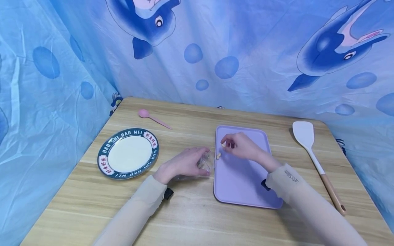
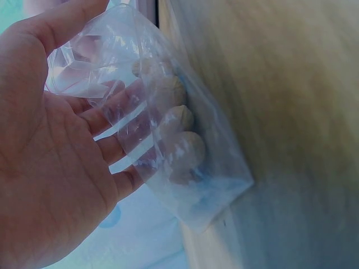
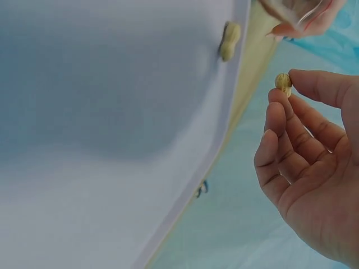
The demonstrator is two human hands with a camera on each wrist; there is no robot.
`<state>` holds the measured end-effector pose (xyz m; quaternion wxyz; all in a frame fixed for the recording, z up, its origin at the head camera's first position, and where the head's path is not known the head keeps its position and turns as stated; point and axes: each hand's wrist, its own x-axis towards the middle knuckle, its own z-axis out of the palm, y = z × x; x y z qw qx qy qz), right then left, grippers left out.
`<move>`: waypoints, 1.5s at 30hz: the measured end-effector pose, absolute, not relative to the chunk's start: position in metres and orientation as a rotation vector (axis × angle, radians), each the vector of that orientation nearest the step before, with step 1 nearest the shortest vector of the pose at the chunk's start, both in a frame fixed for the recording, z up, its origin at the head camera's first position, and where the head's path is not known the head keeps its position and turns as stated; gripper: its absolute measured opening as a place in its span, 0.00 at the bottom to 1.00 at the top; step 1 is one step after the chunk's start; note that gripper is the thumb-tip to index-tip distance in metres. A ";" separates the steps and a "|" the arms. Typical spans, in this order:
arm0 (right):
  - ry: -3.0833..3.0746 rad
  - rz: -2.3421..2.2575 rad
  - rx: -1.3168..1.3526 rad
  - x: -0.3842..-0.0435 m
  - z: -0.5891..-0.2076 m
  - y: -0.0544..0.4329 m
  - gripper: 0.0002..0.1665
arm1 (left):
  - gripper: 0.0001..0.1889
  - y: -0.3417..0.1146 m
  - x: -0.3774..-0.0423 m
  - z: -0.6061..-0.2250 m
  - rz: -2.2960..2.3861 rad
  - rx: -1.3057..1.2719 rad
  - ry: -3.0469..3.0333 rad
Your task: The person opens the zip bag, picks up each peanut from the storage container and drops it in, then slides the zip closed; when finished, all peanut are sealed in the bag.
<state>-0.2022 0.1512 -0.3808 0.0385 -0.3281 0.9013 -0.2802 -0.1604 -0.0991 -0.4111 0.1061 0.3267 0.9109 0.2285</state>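
Note:
My right hand [image 1: 244, 146] is over the far left part of a lilac tray [image 1: 243, 184]. Between thumb and fingertip it pinches a peanut [image 3: 283, 82], seen best in the right wrist view. A second peanut [image 1: 218, 156] lies on the tray by its left edge. Just left of the tray, my left hand [image 1: 187, 162] holds a clear plastic bag [image 2: 216, 162] near its mouth, thumb on one side and fingers on the other. Through the plastic show several round, tan nuts [image 2: 187, 151]; their exact kind is blurred.
A white plate [image 1: 130, 154] with a dark green lettered rim stands on the left. Behind it lies a pink spoon [image 1: 150, 117]. On the right is a white spatula [image 1: 311, 147] with a wooden handle. A blue dolphin-print curtain [image 1: 246, 51] hangs behind the wooden table [image 1: 191, 215].

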 end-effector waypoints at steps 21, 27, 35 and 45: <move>2.612 -0.869 -1.170 -0.168 -0.374 0.125 0.11 | 0.43 -0.100 -0.161 -0.410 0.708 0.981 2.670; 2.584 -0.874 -1.170 -0.163 -0.378 0.119 0.10 | 0.41 -0.100 -0.161 -0.409 0.706 0.994 2.680; 2.581 -0.877 -1.170 -0.164 -0.384 0.119 0.11 | 0.41 -0.100 -0.161 -0.410 0.709 0.994 2.680; 2.587 -0.875 -1.186 -0.163 -0.384 0.119 0.11 | 0.40 -0.100 -0.161 -0.410 0.691 0.995 2.687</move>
